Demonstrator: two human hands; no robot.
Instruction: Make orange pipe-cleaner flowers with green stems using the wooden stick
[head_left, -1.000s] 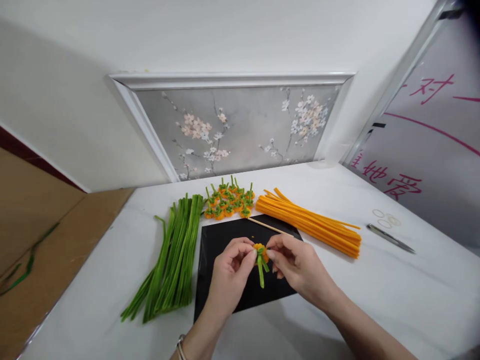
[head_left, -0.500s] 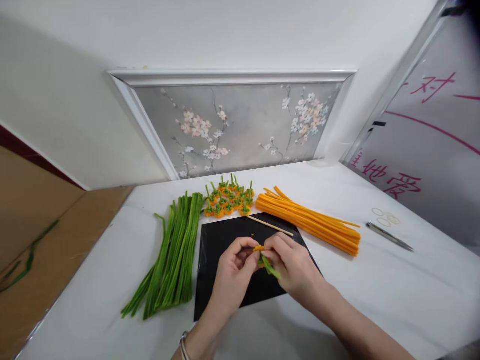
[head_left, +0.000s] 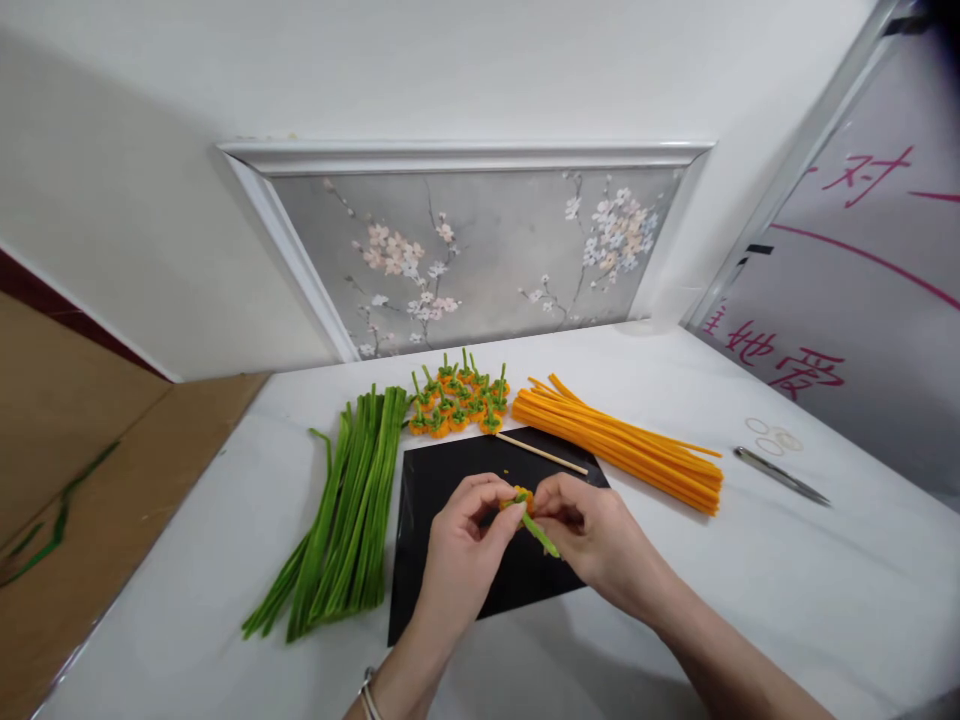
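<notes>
Over the black mat (head_left: 435, 540), my left hand (head_left: 474, 545) pinches a small orange piece (head_left: 525, 496) with a green stem (head_left: 541, 535) pointing down to the right. My right hand (head_left: 592, 530) has its fingers closed at the right side of the same piece; its fingertips are partly hidden. Behind the mat stand several small orange pieces with green tops (head_left: 457, 395). A bundle of green fuzzy stems (head_left: 352, 510) lies left of the mat, and a bundle of orange ones (head_left: 619, 445) lies to the right.
A thin wooden stick (head_left: 541, 453) lies across the mat's back edge. Tweezers (head_left: 781, 475) and some clear rings (head_left: 774, 436) are on the white table (head_left: 787, 580) at the right. Brown cardboard (head_left: 150, 480) borders the left side. A wall with a floral panel (head_left: 487, 250) rises behind.
The orange piece has turned between my fingers, showing more of its orange side and the green stem. My right hand's fingers have shifted slightly to the right.
</notes>
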